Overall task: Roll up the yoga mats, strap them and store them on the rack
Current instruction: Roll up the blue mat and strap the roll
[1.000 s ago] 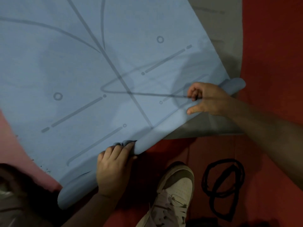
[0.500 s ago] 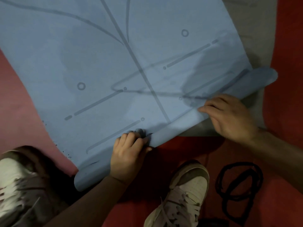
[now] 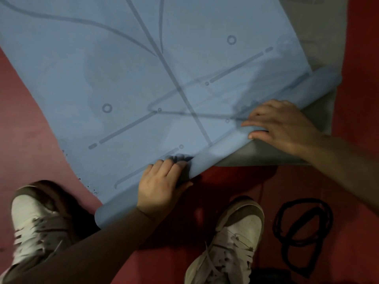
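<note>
The pale blue rubbery yoga mat (image 3: 143, 89) with darker line markings lies spread over the red floor (image 3: 30, 119). Only its near end is wound, into a slim roll (image 3: 221, 152) that runs slantwise from beside the person's left shoe up toward the floor's far right. The step in hand is the rolling itself, and it looks barely begun, since most of the sheet is unwound.

The left hand (image 3: 160, 189) sits near the roll's left end, fingers curled over the top and thumb along the near side, gripping it. The right hand (image 3: 285, 128) lies further along, its fingers fairly straight and spread flat across the roll and its thumb against the near face. It presses rather than clutches.

To do this well, both hands should push forward at the same pace so the tube stays straight and its ends do not telescope into a cone. The right end reaches beyond the mat's side edge, so that end probably wants easing back into line. Firm downward pressure will keep the core tight, because a slack core makes a fat bundle that the strap holds poorly. Spreading the hands a little wider would steady both ends.

A grey sheet (image 3: 320, 33), likely a second mat, lies under the right side, and the rubber may drag it along. The coiled black strap (image 3: 301, 225) waits on the floor by the right shoe, within easy reach.
</note>
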Tool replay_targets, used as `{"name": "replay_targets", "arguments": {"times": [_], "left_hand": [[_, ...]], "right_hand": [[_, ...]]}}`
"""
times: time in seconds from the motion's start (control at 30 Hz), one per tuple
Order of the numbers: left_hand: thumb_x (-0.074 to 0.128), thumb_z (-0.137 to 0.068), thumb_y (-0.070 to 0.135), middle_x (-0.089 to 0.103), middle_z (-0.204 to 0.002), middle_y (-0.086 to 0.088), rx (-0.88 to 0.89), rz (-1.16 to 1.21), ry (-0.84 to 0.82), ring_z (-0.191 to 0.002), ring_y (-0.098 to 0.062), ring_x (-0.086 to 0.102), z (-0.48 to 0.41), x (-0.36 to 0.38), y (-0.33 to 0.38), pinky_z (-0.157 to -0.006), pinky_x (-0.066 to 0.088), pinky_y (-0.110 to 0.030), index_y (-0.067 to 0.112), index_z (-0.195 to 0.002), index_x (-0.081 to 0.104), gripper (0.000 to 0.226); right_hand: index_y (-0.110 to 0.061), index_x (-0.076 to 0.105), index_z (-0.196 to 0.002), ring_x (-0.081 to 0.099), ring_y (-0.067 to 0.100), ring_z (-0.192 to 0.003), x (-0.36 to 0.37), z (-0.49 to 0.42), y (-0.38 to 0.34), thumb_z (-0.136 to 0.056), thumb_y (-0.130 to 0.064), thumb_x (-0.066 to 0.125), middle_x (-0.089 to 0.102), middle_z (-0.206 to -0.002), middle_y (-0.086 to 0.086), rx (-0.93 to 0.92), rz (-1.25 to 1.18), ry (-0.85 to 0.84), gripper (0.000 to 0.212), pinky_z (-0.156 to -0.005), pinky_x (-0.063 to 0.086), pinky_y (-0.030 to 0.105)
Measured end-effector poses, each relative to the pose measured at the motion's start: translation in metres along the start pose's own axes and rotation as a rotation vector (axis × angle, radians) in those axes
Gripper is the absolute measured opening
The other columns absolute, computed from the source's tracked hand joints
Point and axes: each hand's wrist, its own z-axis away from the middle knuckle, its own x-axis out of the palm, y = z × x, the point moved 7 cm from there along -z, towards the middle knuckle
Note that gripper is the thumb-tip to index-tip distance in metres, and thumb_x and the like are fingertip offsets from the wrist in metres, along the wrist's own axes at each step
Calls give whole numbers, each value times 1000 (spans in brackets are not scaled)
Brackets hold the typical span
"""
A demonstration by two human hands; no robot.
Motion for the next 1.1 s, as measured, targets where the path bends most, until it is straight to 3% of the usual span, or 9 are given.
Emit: {"name": "replay_targets", "arguments": {"times": [0.17, 0.33, 0.5, 0.6, 0.7, 0.77, 0.87, 1.0, 1.1], "left_hand": [[53, -82, 48, 65, -99, -1, -90, -107, -209, -84, -28, 62, -12, -9, 10, -66, 46, -37, 16, -98, 65, 38], [58, -94, 42, 55, -126, 4, -215, -97, -363, -117, -23, 52, -32, -16, 6, -86, 44, -38, 26, -126, 52, 36], [62, -91, 39, 51, -118, 0, -198, 15, -343, -110, -25, 46, -36, -17, -3, -89, 42, -40, 21, -108, 64, 25], [64, -90, 34, 53, -106, 0, -224, 171, -340, -101, -24, 53, -42, -16, -14, -84, 45, -40, 17, -98, 65, 19], [68, -87, 26, 52, -96, 5, -218, 260, -309, -94, -22, 56, -45, -16, -19, -76, 41, -34, 17, -95, 64, 13], [71, -82, 22, 58, -100, 6, -248, 392, -276, -96, -20, 58, -39, -15, -19, -80, 43, -33, 21, -97, 60, 19], [65, -80, 33, 59, -98, 10, -282, 525, -196, -97, -16, 58, -30, -15, -24, -85, 47, -39, 28, -89, 50, 18], [51, -89, 42, 59, -94, 0, -138, 181, -108, -88, -25, 53, -31, -17, -26, -76, 44, -38, 21, -87, 65, 25], [48, -92, 33, 59, -91, -6, -34, -37, -71, -79, -30, 56, -33, -22, -17, -70, 37, -39, 15, -83, 60, 23]], "right_hand": [[-29, 70, -112, 63, 21, -95, -4, -17, 4, -79, -59, 53, 68, -102, -9, 16, -147, -112, 48, -84, 34, 30], [-32, 64, -104, 59, 21, -104, -8, -18, -2, -80, -41, 70, 63, -102, -10, 23, -181, -66, 27, -91, 43, 44], [-17, 73, -103, 57, 35, -90, -13, 4, -23, -87, -28, 56, 65, -98, 7, 8, 35, 212, 26, -80, 47, 44], [-4, 67, -113, 58, 37, -101, -10, 18, -47, -88, -11, 54, 68, -108, 14, -29, 96, 298, 29, -97, 45, 45], [-7, 67, -116, 56, 35, -118, -9, 19, -43, -78, -15, 73, 66, -121, 13, 65, 30, 199, 39, -102, 42, 38], [-12, 69, -117, 58, 35, -114, -8, 14, -36, -71, -23, 84, 67, -119, 9, 119, 10, 141, 49, -97, 46, 40], [-17, 73, -110, 58, 35, -107, -6, -1, -32, -70, -24, 85, 67, -112, 7, 103, -14, 154, 42, -92, 49, 45], [-17, 77, -99, 46, 35, -102, -13, -14, -34, -69, -20, 84, 62, -108, 11, 143, 13, 174, 31, -87, 46, 50], [-16, 75, -99, 48, 36, -88, -19, -20, -48, -71, -16, 80, 59, -98, 8, 164, 49, 167, 28, -75, 44, 45]]}}
